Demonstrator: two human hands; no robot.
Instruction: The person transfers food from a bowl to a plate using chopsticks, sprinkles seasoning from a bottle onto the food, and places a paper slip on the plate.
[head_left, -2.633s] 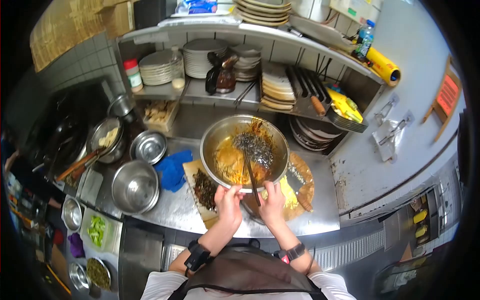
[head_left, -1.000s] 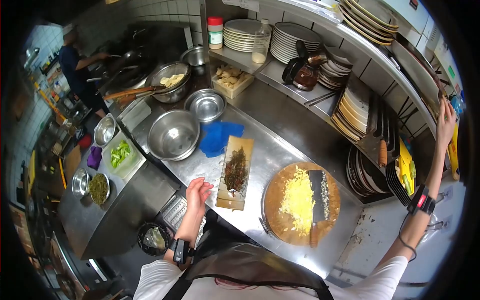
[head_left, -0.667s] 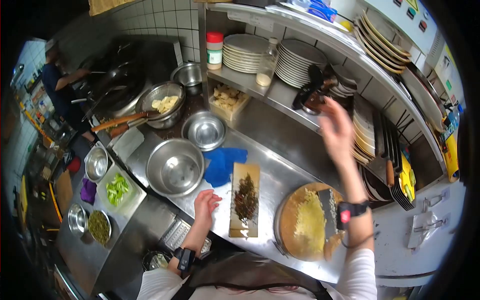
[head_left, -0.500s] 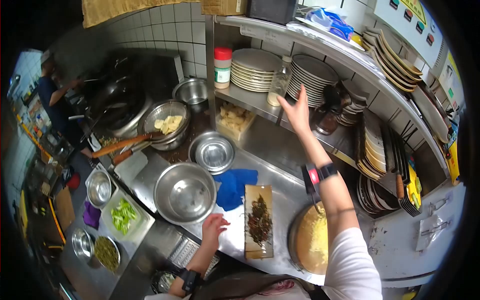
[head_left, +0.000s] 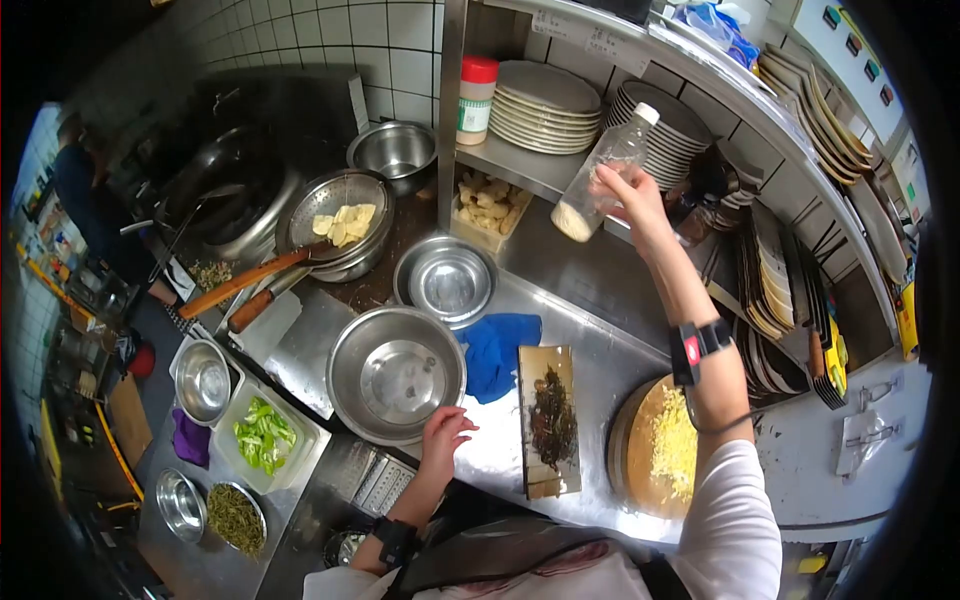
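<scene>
My right hand [head_left: 632, 196] is closed around a clear plastic bottle [head_left: 618, 150] with a white cap. Pale powder sits at the bottom of the bottle, which tilts in front of the shelf of plates. Beside the rim of a large steel bowl [head_left: 390, 372], my left hand [head_left: 446, 436] hovers with its fingers loosely apart and nothing in them. Between my arms lies a rectangular plate [head_left: 533, 470] bearing dark, shredded food [head_left: 553, 418]. A round wooden board [head_left: 626, 450] with chopped yellow pieces [head_left: 676, 445] is under my right forearm.
Stacked plates [head_left: 545, 100] and a red-capped jar [head_left: 476, 100] stand on the shelf. A blue cloth [head_left: 492, 355] lies by a smaller bowl [head_left: 445, 282]. Wooden handles [head_left: 240, 283] stick out near a strainer [head_left: 300, 215]. Another person [head_left: 90, 200] stands at far left.
My right hand has taken hold of the bottle and lifted it off the shelf, tilting it. The view has shifted; my left hand stays by the large bowl.
</scene>
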